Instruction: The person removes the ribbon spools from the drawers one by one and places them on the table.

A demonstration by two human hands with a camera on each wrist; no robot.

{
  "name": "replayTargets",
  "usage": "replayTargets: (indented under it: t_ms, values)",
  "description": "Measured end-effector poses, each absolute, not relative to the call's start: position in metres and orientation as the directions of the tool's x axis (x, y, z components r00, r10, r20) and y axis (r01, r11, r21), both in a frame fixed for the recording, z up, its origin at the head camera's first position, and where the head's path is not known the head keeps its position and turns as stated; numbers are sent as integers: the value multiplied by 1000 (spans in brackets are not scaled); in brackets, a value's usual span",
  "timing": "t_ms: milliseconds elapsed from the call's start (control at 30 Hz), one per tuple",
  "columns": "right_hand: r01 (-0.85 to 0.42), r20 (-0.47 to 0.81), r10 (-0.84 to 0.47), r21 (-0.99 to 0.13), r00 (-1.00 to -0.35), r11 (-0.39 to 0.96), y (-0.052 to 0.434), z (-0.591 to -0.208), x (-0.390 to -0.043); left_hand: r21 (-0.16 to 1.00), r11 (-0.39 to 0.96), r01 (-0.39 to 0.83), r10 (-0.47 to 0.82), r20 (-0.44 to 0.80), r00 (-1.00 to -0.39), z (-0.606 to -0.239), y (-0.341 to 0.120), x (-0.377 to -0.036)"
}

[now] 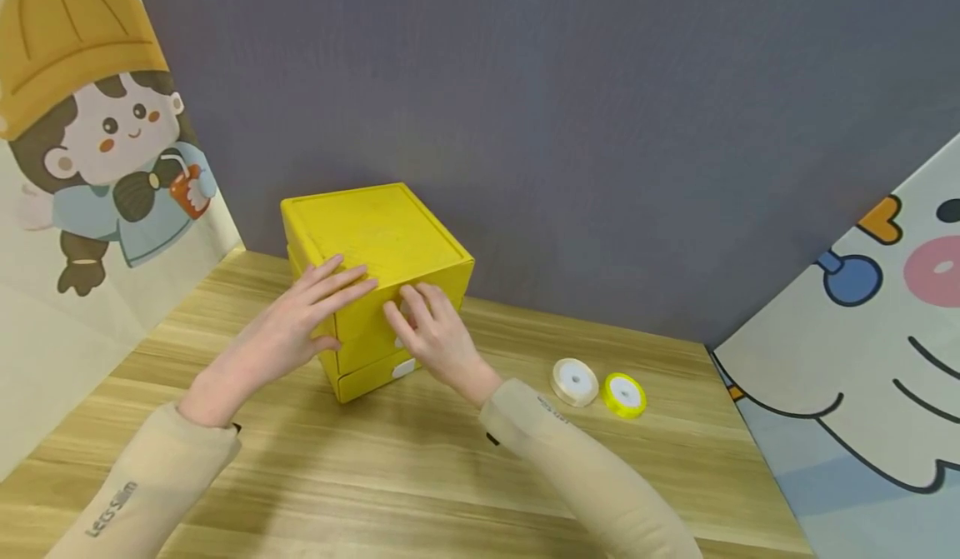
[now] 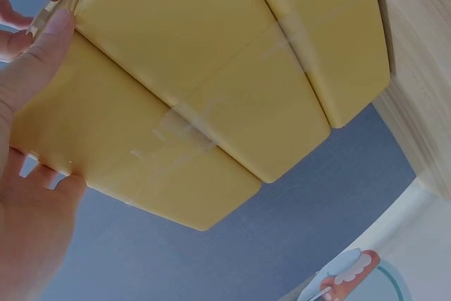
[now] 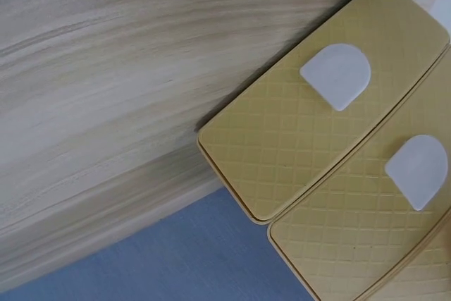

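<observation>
A wooden table stands by a grey wall, and on it, right under both hands, sits a yellow drawer box standing upright with its drawers facing the person. The left hand lies flat with straight fingers on the box's top edge. The right hand curls its fingers at the top drawer's front, all three drawers look closed, and two ribbon rolls lie to the right of that hand.

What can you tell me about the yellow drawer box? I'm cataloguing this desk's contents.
The yellow plastic cube-shaped drawer box stands upright on the wooden table, near the grey wall. Its flat top has a raised rim. The stacked drawer fronts are quilt-patterned with white tab handles, the lower two closed. Clear tape strips cross one side. The left hand rests flat on its top edge; the right hand's fingers touch the upper drawer front.
</observation>
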State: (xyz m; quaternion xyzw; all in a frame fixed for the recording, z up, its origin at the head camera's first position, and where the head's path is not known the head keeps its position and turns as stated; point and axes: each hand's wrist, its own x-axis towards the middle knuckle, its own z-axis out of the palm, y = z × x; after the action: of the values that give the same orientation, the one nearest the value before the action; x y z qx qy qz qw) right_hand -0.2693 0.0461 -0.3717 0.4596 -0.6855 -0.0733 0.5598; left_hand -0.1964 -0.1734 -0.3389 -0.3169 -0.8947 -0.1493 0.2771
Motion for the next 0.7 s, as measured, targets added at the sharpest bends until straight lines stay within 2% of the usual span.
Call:
replayTargets:
  t_ms: [367, 700]
  values:
    - [-557, 705, -706, 613, 66, 561, 45, -371, -272, 106, 749, 654, 482, 592, -647, -338, -175, -196]
    - [-575, 701, -713, 590, 17, 567, 51, -375, -265, 136, 736, 663, 477, 591, -651, -339, -174, -196]
